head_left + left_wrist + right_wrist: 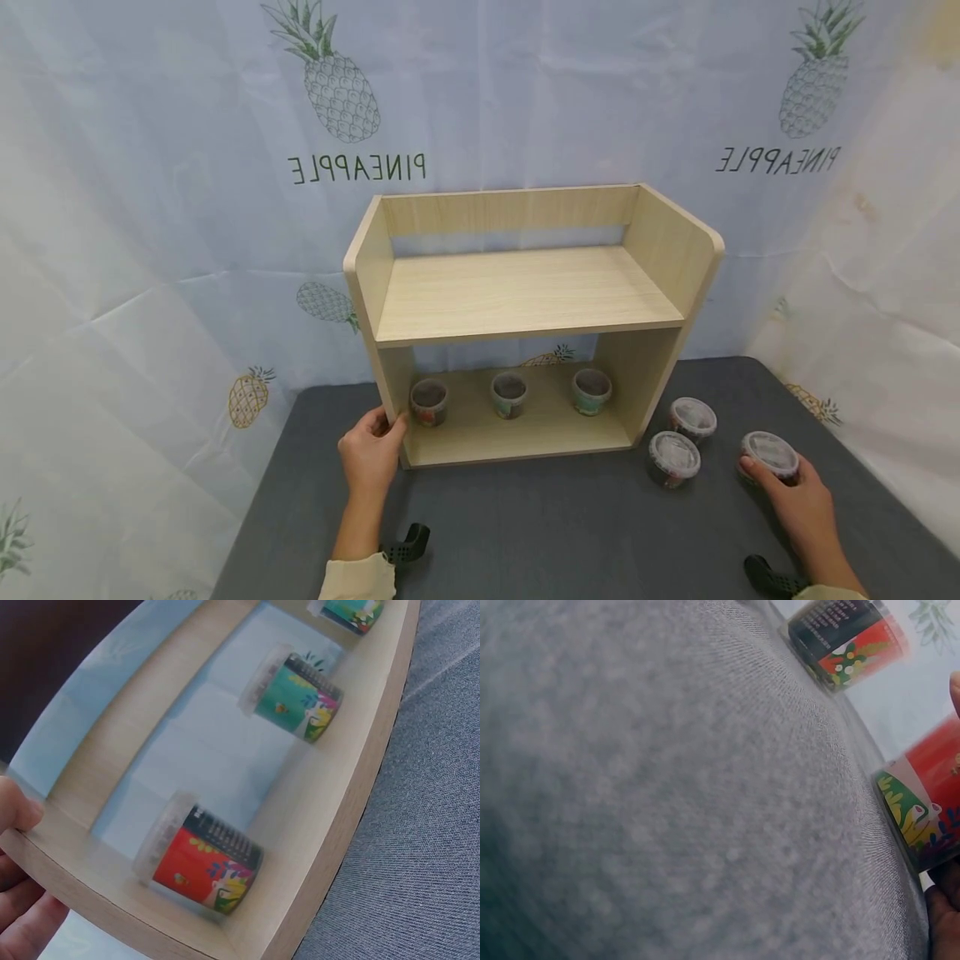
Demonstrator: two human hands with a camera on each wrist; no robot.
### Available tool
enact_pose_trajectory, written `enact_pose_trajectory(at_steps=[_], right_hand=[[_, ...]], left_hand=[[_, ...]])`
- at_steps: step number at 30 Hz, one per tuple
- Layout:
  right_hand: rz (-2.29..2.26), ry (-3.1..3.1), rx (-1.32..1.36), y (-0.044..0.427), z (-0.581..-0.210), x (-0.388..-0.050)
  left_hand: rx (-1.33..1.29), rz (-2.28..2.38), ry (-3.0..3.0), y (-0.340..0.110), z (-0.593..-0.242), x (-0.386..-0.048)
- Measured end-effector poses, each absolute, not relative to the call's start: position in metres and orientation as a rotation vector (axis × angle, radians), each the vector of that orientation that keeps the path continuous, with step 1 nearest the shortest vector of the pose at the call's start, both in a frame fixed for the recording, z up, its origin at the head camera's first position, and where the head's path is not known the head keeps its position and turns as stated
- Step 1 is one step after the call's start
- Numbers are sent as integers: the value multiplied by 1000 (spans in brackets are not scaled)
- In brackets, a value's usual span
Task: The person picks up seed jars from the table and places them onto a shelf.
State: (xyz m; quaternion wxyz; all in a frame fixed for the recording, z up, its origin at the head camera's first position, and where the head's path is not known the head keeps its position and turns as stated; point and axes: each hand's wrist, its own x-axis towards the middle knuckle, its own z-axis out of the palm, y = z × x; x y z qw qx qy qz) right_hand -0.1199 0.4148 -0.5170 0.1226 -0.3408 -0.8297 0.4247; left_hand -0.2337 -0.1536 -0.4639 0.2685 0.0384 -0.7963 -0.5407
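My left hand (371,454) grips the front edge of the left side panel of a two-tier wooden shelf (517,292); in the left wrist view its thumb and fingers straddle that panel. On the lower tier stand three lidded plastic cups: a red-labelled cup (210,862) nearest that hand, a green-labelled cup (300,701) in the middle and a teal-labelled cup (592,393) at the right. At the table's right side, my right hand (806,504) holds another lidded cup (771,454) between thumb and fingers. Its red label (934,791) shows in the right wrist view.
Two more lidded cups, one farther back (693,418) and one nearer (673,458), stand on the dark grey table (540,525) between the shelf and my right hand. Behind the shelf hangs a pineapple-print curtain (517,100). Black straps are on both wrists.
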Motion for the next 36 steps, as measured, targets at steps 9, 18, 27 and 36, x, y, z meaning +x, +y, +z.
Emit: enact_pose_trajectory(at_steps=[9, 18, 27, 36], right_hand=[[1242, -2407, -990, 413, -516, -119], [1246, -2409, -985, 412, -513, -121], [1251, -2400, -972, 412, -515, -119], [1239, -2398, -977, 410, -517, -118]], left_hand=[[99, -1465, -2137, -153, -464, -232], [100, -1479, -2137, -153, -464, -232], [90, -1458, -2147, -152, -463, -232], [96, -1447, -2151, -153, -464, -231]])
